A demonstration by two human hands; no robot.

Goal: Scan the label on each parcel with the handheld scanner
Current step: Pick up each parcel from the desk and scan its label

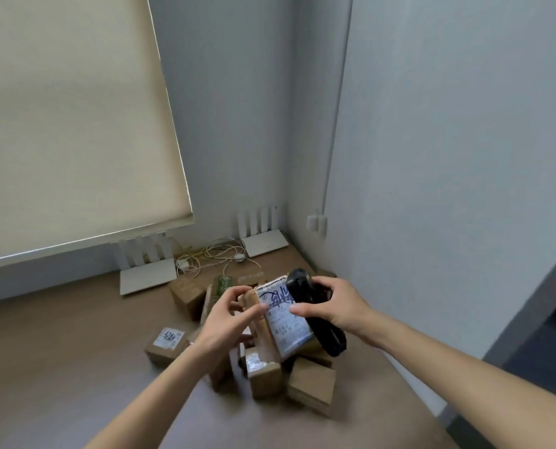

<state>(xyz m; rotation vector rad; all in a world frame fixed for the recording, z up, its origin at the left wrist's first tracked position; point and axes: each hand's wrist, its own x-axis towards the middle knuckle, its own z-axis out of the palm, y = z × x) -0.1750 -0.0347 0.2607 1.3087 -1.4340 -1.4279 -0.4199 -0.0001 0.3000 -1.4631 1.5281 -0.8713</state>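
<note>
A labelled cardboard parcel (280, 322) is held above a heap of parcels (270, 367) on the brown tabletop (59, 367). The parcel is grasped along its left edge by the left hand (228, 319), with the white shipping label (284, 315) turned up toward the camera, presumably so that its code can be read. The black handheld scanner (315, 315) is clasped in the right hand (331, 303) and lies against the parcel's right side, while the right thumb is pressed on the label, probably to steady the parcel. Another labelled parcel (166, 345) rests apart, left of the heap. Two white routers (147, 277) and tangled cables (218, 254) are placed by the wall.
</note>
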